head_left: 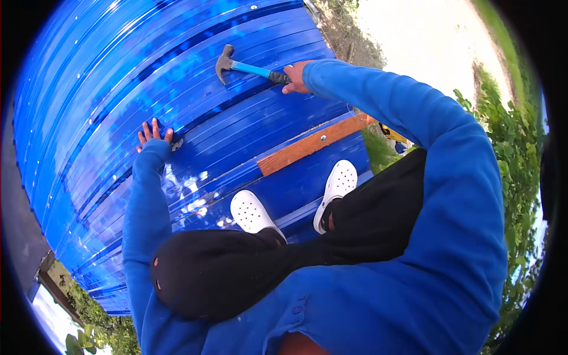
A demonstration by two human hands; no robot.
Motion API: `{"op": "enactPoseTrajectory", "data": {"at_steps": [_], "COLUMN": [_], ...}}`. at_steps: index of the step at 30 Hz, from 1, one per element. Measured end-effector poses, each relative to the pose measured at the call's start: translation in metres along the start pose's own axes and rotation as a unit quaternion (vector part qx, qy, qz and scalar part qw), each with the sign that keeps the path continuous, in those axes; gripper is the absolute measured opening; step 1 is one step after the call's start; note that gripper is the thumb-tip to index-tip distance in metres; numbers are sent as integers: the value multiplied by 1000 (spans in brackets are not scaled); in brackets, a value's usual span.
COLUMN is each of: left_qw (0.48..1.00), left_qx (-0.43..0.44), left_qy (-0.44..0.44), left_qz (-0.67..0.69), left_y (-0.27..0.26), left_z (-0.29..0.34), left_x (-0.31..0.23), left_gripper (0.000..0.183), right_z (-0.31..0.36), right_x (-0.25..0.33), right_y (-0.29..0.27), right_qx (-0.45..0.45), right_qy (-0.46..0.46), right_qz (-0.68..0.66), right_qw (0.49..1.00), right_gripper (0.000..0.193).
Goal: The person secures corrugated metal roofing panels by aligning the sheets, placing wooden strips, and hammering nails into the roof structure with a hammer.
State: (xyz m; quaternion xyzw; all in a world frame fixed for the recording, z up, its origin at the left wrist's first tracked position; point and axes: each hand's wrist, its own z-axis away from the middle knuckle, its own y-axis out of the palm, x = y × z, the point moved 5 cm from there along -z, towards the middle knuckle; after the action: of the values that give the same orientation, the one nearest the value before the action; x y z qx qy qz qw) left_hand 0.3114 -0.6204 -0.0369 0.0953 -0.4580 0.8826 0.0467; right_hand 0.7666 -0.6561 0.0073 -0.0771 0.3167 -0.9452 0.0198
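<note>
My right hand (297, 77) is closed round the dark grip of a claw hammer (251, 68) with a blue handle. The hammer lies along the blue metal roofing (118, 77), its head pointing left. My left hand (155, 135) rests on the roofing with its fingers spread and nothing in it. Beside that hand's thumb is a small pale patch whose nature I cannot make out. A brown wooden strip (313, 145) lies across the roofing in front of my feet, with a round metal fastener head (323, 138) on it.
I crouch on the roof in white clogs (253, 212). The roof's right edge (322, 32) drops off to pale ground and greenery. A yellow object (393, 134) shows below that edge. Raised ribs and scattered screw heads (90, 121) cover the sheets. Leafy branches (515, 171) stand at right.
</note>
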Motion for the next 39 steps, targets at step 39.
{"op": "enactPoseTrajectory", "data": {"at_steps": [39], "left_qw": [918], "left_qx": [-16], "left_qy": [381], "left_qz": [-110], "left_y": [-92], "left_z": [54], "left_x": [-363], "left_gripper": [31], "right_z": [58], "right_x": [-152], "right_y": [-39], "right_qx": [-382], "right_qy": [-105], "right_qz": [252], "right_qw": [883], "right_gripper": [39]}}
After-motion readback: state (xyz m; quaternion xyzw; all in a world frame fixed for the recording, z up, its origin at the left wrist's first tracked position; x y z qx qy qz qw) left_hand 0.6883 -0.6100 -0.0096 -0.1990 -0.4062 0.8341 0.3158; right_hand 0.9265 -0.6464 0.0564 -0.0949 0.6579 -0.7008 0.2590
